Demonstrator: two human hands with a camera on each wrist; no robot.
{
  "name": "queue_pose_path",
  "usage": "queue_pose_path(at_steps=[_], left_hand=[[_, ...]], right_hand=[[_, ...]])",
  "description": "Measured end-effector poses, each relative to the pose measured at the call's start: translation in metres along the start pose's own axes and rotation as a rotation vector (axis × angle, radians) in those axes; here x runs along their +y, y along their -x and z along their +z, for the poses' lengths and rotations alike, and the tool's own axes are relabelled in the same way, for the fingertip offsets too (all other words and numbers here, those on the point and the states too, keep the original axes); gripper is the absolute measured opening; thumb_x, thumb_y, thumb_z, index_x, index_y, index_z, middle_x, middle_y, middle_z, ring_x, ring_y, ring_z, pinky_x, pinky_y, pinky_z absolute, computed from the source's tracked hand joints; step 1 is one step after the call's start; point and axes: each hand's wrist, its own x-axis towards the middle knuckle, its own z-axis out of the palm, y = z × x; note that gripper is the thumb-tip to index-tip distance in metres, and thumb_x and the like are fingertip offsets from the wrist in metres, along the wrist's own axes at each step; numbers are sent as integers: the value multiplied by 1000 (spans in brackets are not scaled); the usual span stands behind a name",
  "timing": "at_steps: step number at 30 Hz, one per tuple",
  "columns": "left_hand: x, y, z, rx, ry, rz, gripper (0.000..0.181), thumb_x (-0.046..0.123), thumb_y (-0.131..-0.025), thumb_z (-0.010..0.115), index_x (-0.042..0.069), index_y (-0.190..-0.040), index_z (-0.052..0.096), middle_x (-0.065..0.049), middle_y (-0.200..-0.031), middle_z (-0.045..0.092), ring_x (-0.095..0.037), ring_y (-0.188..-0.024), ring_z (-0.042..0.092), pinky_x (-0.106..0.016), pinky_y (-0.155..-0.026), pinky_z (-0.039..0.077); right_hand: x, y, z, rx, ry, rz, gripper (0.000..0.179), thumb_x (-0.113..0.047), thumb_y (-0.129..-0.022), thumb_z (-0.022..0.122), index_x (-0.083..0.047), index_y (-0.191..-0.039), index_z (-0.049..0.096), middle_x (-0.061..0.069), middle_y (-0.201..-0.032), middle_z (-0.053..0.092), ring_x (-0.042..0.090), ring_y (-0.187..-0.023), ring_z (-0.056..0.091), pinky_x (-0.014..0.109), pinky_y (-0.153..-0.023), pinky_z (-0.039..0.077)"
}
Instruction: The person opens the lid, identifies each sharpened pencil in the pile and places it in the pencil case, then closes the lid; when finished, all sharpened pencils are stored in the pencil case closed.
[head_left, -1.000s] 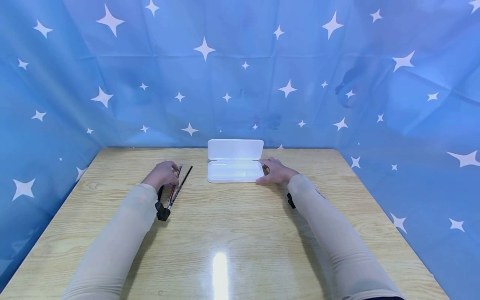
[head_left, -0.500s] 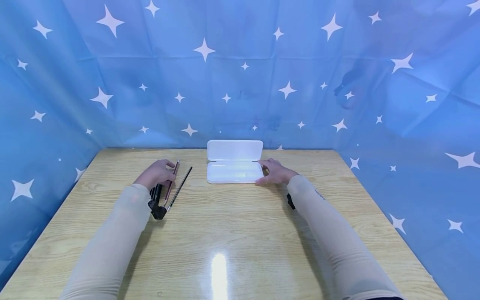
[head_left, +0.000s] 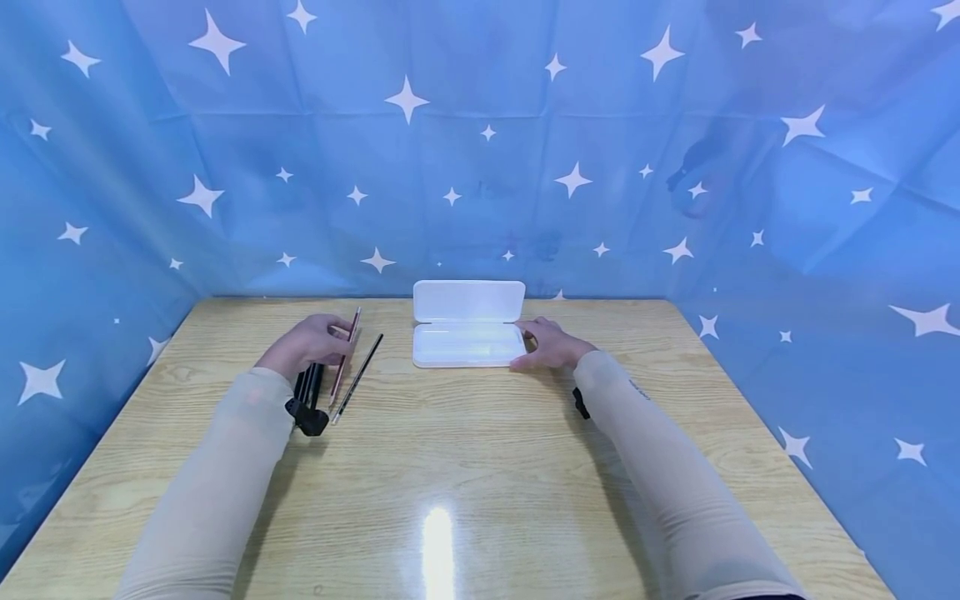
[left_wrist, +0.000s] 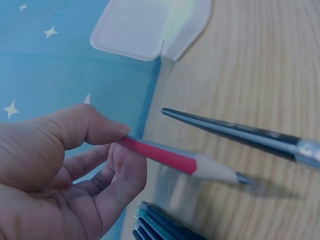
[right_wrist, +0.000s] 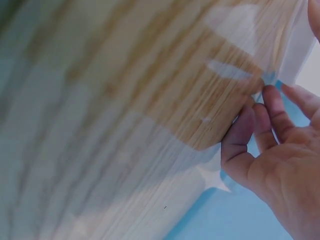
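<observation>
My left hand [head_left: 311, 340] pinches a red pencil [left_wrist: 165, 155] between thumb and fingers. In the left wrist view its sharpened point faces right, away from the hand. Beside it lies a thin black stick [head_left: 360, 375] with a silvery end; whether it is a pencil or a brush I cannot tell. Below the left hand, several dark rods [left_wrist: 162, 222] lie side by side, partly hidden. A white pencil case [head_left: 468, 345] lies at the back of the table, its lid [head_left: 468, 301] raised. My right hand [head_left: 551, 343] grips its right end, thumb at the front corner, fingers behind.
The wooden table [head_left: 465, 442] ends at a blue curtain [head_left: 465, 150] with white stars, close behind the case. A black wrist camera [head_left: 307, 417] hangs under the left wrist, near the rods.
My left hand has moved a little left with the red pencil, away from the black stick. More of the dark rods shows. The right hand and the case have stayed put.
</observation>
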Motion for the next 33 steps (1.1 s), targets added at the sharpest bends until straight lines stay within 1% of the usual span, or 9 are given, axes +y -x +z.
queue_pose_path(at_steps=[5, 9, 12, 16, 19, 21, 25, 28, 33], left_hand=[[5, -1, -2, 23, 6, 27, 64, -1, -94, 60, -6, -152, 34, -26, -131, 46, -28, -98, 62, -32, -81, 58], [8, -2, -1, 55, 22, 63, 62, -4, -92, 59, -3, -150, 39, -22, -125, 48, -22, -87, 59, -33, -76, 56], [8, -3, -1, 87, 31, 92, 60, -3, -92, 61, 0, -149, 42, -20, -124, 49, -19, -85, 58, -34, -77, 55], [8, -3, -2, 110, 57, 142, 60, -3, -94, 61, -1, -150, 41, -23, -126, 49, -29, -99, 60, -38, -83, 55], [10, -3, -1, 134, 87, 170, 60, -4, -95, 60, -1, -152, 39, -25, -128, 48, -35, -108, 57, -36, -87, 56], [11, -2, 0, 157, 104, 183, 61, -3, -96, 61, 0, -153, 39, -25, -130, 47, -33, -109, 57, -34, -87, 57], [12, 0, 2, 198, 122, 211, 61, -3, -98, 61, 3, -154, 39, -22, -130, 48, -25, -107, 56, -30, -87, 57], [11, -2, 3, 222, 140, 239, 60, -4, -97, 60, 5, -154, 40, -19, -127, 49, -22, -106, 56, -31, -88, 58], [11, -4, 4, 256, 157, 289, 58, -4, -97, 62, 6, -151, 44, -15, -123, 51, -19, -104, 56, -35, -89, 58]], right_hand=[[1, -1, 0, -1, 10, 1, 95, -44, -91, 76, -13, -163, 22, 20, -153, 30, 39, -143, 26, 59, -115, 29], [3, -2, 1, -1, 28, -1, 96, -46, -91, 75, -13, -163, 21, 20, -154, 29, 40, -144, 25, 59, -115, 29], [3, -2, 1, 0, 24, -1, 96, -46, -91, 75, -13, -163, 21, 20, -155, 29, 40, -144, 24, 60, -115, 28], [2, -1, 0, 0, 14, 1, 96, -45, -91, 76, -13, -163, 21, 20, -155, 28, 39, -145, 24, 60, -116, 28], [1, -1, 0, 0, 19, -2, 95, -45, -92, 75, -13, -163, 21, 20, -155, 29, 39, -144, 24, 59, -116, 27], [1, -1, 0, 1, 27, -7, 94, -45, -92, 74, -13, -163, 21, 20, -154, 29, 40, -144, 25, 60, -116, 27], [1, -1, -1, 2, 40, -12, 93, -45, -93, 73, -13, -163, 20, 21, -154, 30, 40, -144, 25, 61, -115, 27], [1, -1, 0, 2, 46, -13, 93, -44, -93, 73, -12, -163, 21, 21, -153, 31, 40, -143, 25, 61, -115, 27], [1, 0, 0, 2, 46, -11, 93, -44, -93, 73, -12, -163, 21, 21, -153, 31, 40, -143, 26, 61, -115, 27]])
